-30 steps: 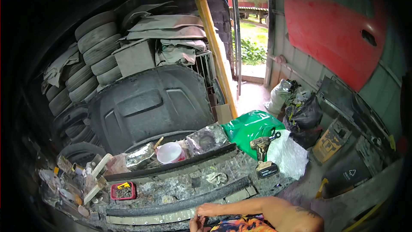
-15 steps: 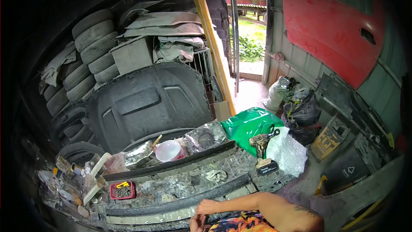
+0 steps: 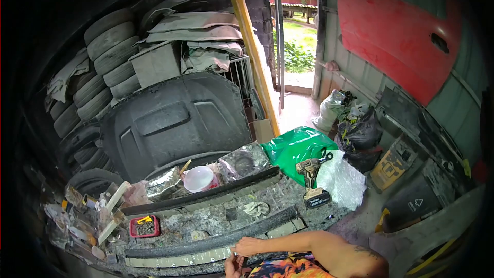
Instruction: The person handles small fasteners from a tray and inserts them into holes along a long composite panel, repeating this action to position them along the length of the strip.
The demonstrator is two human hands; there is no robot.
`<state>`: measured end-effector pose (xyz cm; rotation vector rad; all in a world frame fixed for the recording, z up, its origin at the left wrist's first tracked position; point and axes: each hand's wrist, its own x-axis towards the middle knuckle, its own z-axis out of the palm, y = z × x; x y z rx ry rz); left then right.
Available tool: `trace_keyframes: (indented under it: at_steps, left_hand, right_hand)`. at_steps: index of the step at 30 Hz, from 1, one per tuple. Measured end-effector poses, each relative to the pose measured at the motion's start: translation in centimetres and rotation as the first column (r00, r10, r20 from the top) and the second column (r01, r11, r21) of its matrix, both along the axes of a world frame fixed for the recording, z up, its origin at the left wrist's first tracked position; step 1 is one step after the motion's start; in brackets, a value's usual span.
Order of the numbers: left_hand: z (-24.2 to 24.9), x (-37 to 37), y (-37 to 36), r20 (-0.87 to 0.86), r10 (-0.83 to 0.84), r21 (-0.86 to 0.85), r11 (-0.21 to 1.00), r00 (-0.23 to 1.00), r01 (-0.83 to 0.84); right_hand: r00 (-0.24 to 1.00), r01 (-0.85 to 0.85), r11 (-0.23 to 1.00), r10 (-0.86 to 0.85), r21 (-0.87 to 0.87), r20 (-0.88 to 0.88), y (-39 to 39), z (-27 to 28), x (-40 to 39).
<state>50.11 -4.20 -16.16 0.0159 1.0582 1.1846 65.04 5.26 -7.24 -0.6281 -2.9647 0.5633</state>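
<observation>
A long, curved dark trim piece (image 3: 206, 243) lies along the front of the workbench, with a pale strip (image 3: 175, 262) bearing small white dots on its near side. At the near edge of that strip, my right hand (image 3: 248, 247) has its fingers curled and pressed together. Just below it, my left hand (image 3: 235, 266) is closed, fingers bent upward close to the right fingertips. Whatever small thing may be between the fingers of either hand is too small to make out.
On the bench are a cordless impact driver (image 3: 312, 185), a red tray of small hardware (image 3: 144, 226), a white bowl (image 3: 199, 179), a crumpled rag (image 3: 256, 209) and green plastic (image 3: 293, 146). Behind stand a dark car hood (image 3: 180, 118) and stacked tires (image 3: 116, 54).
The view has shifted slightly, so everything sits a little further left. Both hands have moved slightly left along the pale strip, and the right fingertips now reach its edge.
</observation>
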Motion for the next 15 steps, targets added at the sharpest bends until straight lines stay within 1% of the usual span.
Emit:
trace_keyframes:
  at_steps: [3,5,6,8,9,11,15]
  left_hand:
    - [0.0,-0.1,-0.1,-0.005,-0.007,0.002,1.000,1.000,0.007]
    - [0.0,-0.1,-0.1,-0.004,-0.007,0.003,1.000,1.000,0.007]
    - [0.0,-0.1,-0.2,-0.003,-0.008,0.006,1.000,1.000,0.008]
    - [0.0,-0.1,-0.2,-0.006,-0.011,0.009,1.000,1.000,0.011]
    - [0.0,-0.1,-0.2,-0.007,-0.011,0.010,1.000,1.000,0.011]
    - [0.0,-0.1,-0.2,-0.006,-0.012,0.011,1.000,1.000,0.012]
    - [0.1,-0.2,-0.3,-0.008,-0.015,0.015,1.000,1.000,0.015]
  right_hand:
    - [0.999,-0.011,0.999,0.013,0.035,-0.050,0.3,-0.3,-0.1]
    - [0.993,-0.118,0.993,0.118,0.013,-0.017,0.8,-1.8,-0.4]
    - [0.993,-0.117,0.993,0.117,0.014,-0.017,0.7,-1.3,-0.2]
    - [0.996,-0.088,0.995,0.086,-0.050,-0.039,0.5,0.4,0.4]
    - [0.995,-0.091,0.995,0.089,-0.046,-0.040,0.4,0.3,0.4]
    - [0.995,0.061,0.992,-0.069,-0.112,-0.066,-0.1,0.0,0.3]
    - [0.990,0.067,0.985,-0.086,-0.159,-0.116,-0.2,-1.1,-0.2]
